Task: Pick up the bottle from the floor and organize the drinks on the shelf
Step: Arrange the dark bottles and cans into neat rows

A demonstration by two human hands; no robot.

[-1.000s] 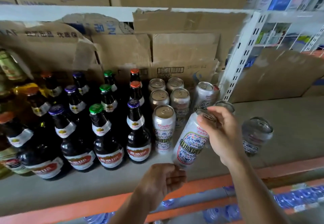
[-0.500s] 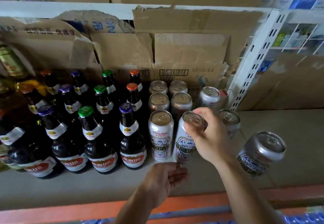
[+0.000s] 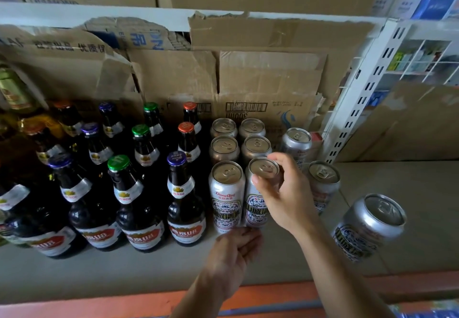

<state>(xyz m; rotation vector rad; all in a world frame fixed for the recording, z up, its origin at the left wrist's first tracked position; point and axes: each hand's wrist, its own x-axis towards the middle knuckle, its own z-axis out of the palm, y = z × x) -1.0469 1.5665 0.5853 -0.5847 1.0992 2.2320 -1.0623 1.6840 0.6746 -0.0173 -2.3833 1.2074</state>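
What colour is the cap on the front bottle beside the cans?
Purple. The cap shows in the head view.

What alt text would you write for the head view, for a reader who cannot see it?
A right hand grips the top of an upright patterned beer can on a shelf, beside a matching can; the left hand hovers open near its base. Dark bottles stand to the left.

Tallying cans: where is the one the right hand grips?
Head view, centre: the can stands at the shelf front, close beside the ChongQing can on its left, right hand gripping its top.
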